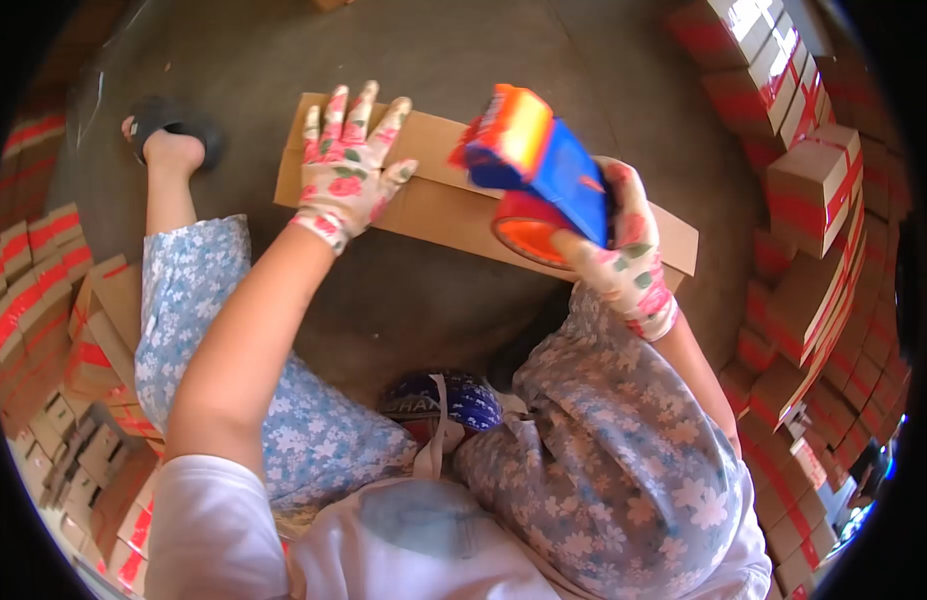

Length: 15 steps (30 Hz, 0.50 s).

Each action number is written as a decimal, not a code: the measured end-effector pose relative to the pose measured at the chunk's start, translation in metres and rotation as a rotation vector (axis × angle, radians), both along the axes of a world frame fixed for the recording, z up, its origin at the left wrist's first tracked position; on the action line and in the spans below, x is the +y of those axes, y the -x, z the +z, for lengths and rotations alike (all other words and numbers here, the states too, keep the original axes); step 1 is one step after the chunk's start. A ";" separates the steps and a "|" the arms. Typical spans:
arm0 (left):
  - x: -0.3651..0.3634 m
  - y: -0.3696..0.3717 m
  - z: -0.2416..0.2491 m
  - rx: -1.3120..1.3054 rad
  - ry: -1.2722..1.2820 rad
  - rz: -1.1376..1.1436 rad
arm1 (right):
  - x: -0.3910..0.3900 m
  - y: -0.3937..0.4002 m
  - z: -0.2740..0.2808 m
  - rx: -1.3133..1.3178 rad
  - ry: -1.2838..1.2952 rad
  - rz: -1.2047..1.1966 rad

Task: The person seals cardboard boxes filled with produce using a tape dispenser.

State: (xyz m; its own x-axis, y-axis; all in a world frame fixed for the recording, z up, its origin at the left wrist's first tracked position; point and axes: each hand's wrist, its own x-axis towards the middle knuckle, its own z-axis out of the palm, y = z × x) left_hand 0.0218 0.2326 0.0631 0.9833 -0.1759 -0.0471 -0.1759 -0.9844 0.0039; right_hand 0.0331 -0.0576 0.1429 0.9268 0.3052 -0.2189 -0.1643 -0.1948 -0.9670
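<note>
A long, flat-topped cardboard box [453, 225] lies crosswise on the floor in front of me. My left hand [348, 165], in a floral glove, rests on the box's left part with its fingers spread. In my right hand [628, 250], gloved alike, is a blue and orange tape gun [563, 175] with a roll of red tape [531, 232]. The fingers wrap round its blue body, and it is held above the right half of the box, somewhat blurred.
Stacked cardboard boxes [813, 190] sealed with red tape line the right side. More taped boxes [38, 285] are piled on the left. My slippered foot [168, 140] is on the floor at upper left. A dark blue patterned item [448, 400] sits between my legs.
</note>
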 end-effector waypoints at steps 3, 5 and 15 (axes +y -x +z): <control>-0.006 -0.007 -0.007 0.034 0.047 0.031 | 0.044 -0.015 0.002 -0.487 0.171 0.171; -0.010 -0.012 -0.005 0.050 0.003 0.026 | 0.060 -0.021 -0.012 -0.582 0.200 0.245; -0.019 -0.008 0.044 0.670 1.755 0.903 | 0.046 -0.020 -0.052 -0.795 0.372 0.247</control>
